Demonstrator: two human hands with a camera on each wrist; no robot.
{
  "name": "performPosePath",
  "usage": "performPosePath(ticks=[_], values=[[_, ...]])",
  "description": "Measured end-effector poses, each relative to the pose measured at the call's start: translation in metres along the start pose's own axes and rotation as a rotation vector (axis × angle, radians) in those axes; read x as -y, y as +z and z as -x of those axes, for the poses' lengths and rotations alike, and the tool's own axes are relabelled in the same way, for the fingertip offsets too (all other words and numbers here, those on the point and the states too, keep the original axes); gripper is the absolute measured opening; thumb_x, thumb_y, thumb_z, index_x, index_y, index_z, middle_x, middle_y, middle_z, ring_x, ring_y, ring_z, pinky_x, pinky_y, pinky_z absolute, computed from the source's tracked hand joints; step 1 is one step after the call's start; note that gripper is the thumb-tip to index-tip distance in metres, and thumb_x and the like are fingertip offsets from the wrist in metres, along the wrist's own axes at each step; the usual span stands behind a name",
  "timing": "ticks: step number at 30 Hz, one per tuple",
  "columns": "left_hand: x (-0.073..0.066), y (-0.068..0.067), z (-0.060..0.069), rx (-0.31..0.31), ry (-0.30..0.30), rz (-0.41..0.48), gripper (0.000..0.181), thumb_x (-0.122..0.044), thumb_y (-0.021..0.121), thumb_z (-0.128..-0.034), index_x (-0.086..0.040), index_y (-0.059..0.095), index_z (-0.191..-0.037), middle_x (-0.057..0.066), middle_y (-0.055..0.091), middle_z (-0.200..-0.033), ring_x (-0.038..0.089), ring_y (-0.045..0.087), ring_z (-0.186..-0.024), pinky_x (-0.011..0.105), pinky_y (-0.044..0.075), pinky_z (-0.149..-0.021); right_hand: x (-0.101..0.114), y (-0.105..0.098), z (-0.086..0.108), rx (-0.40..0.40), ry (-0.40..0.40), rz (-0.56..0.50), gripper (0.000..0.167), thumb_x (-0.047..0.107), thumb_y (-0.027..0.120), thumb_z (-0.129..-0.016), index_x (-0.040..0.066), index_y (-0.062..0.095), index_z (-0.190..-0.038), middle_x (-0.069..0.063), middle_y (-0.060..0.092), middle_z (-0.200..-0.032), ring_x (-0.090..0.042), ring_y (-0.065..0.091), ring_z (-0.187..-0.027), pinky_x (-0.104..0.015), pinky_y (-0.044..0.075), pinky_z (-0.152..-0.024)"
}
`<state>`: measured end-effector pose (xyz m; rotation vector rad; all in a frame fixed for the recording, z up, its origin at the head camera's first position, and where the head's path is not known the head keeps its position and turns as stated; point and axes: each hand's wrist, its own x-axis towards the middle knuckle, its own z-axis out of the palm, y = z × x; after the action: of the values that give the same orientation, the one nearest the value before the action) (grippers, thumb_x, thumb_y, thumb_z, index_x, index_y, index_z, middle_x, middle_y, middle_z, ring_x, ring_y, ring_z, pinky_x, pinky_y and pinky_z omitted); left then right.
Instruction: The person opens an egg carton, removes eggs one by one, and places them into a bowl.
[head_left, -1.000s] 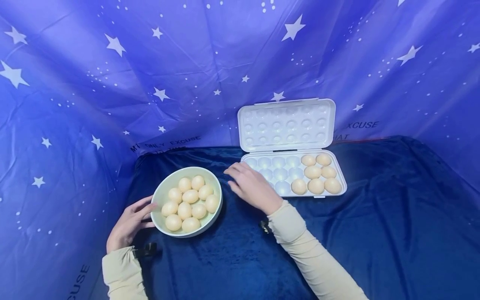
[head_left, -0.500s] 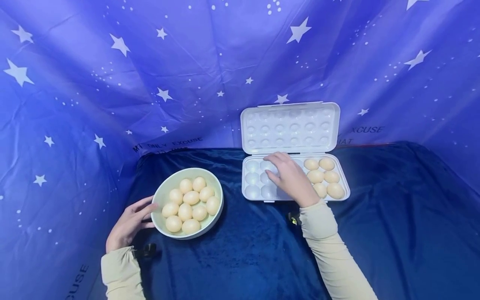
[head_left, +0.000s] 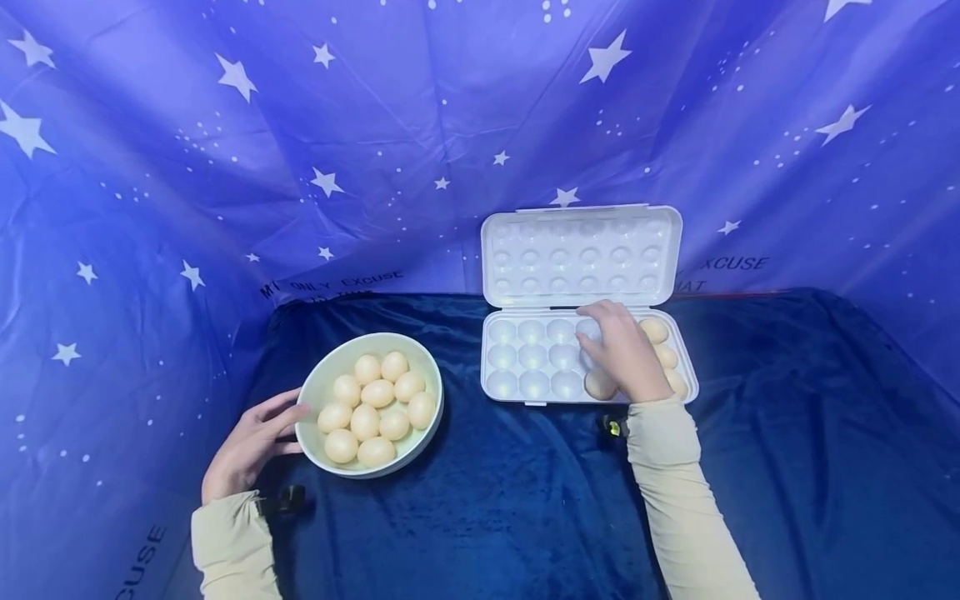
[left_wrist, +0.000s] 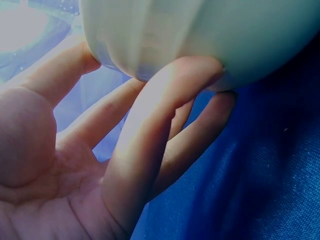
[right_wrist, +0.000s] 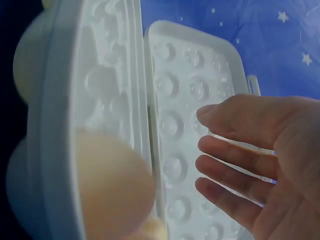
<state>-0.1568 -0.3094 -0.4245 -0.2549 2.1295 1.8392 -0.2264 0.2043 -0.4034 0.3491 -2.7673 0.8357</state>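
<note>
A pale green bowl (head_left: 408, 454) with several cream-coloured eggs (head_left: 365, 422) stands on the left of the table. My left hand (head_left: 247, 446) rests its spread thumb and fingertips against the bowl's outer wall (left_wrist: 165, 35). On the right lies a white egg carton (head_left: 692, 379), its lid (head_left: 581, 258) raised. Several eggs fill the carton's right columns; the left cups hold none. Above those eggs hovers my right hand (head_left: 628, 350), holding nothing, its fingers apart in the right wrist view. It partly covers a near-side egg (head_left: 598, 386) and hides others behind it.
Dark blue cloth (head_left: 480, 517) covers the table. A blue star-patterned curtain (head_left: 390, 108) hangs behind and along the left side, close behind the open lid. Pale sleeves and small black wrist devices (head_left: 291, 500) are on both arms.
My right hand has moved right, from the gap beside the bowl across the carton's bare cups to its eggs. My left hand stays at the bowl. The view has shifted slightly.
</note>
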Motion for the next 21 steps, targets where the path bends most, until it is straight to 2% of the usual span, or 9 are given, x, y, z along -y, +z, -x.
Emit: performPosePath(ticks=[3, 6, 10, 15, 21], values=[[0.0, 0.0, -0.001, 0.005, 0.005, 0.009, 0.048, -0.023, 0.061, -0.1004, -0.004, 0.047, -0.143, -0.012, 0.072, -0.102, 0.009, 0.071, -0.092, 0.033, 0.061, -0.074, -0.007, -0.003, 0.001, 0.011, 0.036, -0.01, 0.032, 0.005, 0.066, -0.091, -0.006, 0.063, -0.121, -0.025, 0.06, -0.124, -0.043, 0.052, -0.121, -0.056, 0.043, -0.103], [0.0, 0.0, -0.001, 0.01, 0.009, 0.011, 0.048, -0.022, 0.06, -0.1007, -0.004, 0.047, -0.143, -0.012, 0.072, -0.102, 0.008, 0.071, -0.091, 0.032, 0.061, -0.073, -0.013, -0.005, 0.002, 0.033, 0.052, 0.003, 0.032, 0.004, 0.065, -0.092, -0.007, 0.063, -0.121, -0.026, 0.06, -0.122, -0.042, 0.054, -0.114, -0.056, 0.045, -0.098], [-0.003, -0.001, -0.001, 0.014, 0.008, 0.01, 0.051, -0.022, 0.06, -0.101, -0.002, 0.044, -0.145, -0.013, 0.071, -0.102, 0.008, 0.071, -0.091, 0.033, 0.061, -0.074, -0.02, -0.006, 0.002, 0.014, 0.066, 0.013, 0.031, 0.001, 0.064, -0.09, -0.006, 0.064, -0.12, -0.026, 0.061, -0.119, -0.043, 0.056, -0.111, -0.056, 0.046, -0.095], [-0.004, -0.001, 0.0, 0.011, 0.0, 0.012, 0.052, -0.022, 0.059, -0.1013, -0.002, 0.043, -0.146, -0.014, 0.071, -0.102, 0.007, 0.071, -0.092, 0.032, 0.061, -0.074, -0.03, -0.007, 0.003, -0.012, 0.072, 0.01, 0.031, -0.002, 0.063, -0.087, -0.009, 0.064, -0.118, -0.029, 0.061, -0.118, -0.047, 0.054, -0.116, -0.058, 0.042, -0.101], [-0.004, 0.0, 0.0, 0.008, -0.006, -0.004, 0.056, -0.023, 0.059, -0.1013, 0.002, 0.039, -0.148, -0.013, 0.071, -0.103, 0.006, 0.07, -0.093, 0.032, 0.061, -0.074, -0.041, -0.006, 0.004, -0.005, 0.08, -0.01, 0.031, -0.005, 0.059, -0.085, -0.013, 0.063, -0.115, -0.033, 0.06, -0.118, -0.05, 0.051, -0.117, -0.059, 0.038, -0.104]])
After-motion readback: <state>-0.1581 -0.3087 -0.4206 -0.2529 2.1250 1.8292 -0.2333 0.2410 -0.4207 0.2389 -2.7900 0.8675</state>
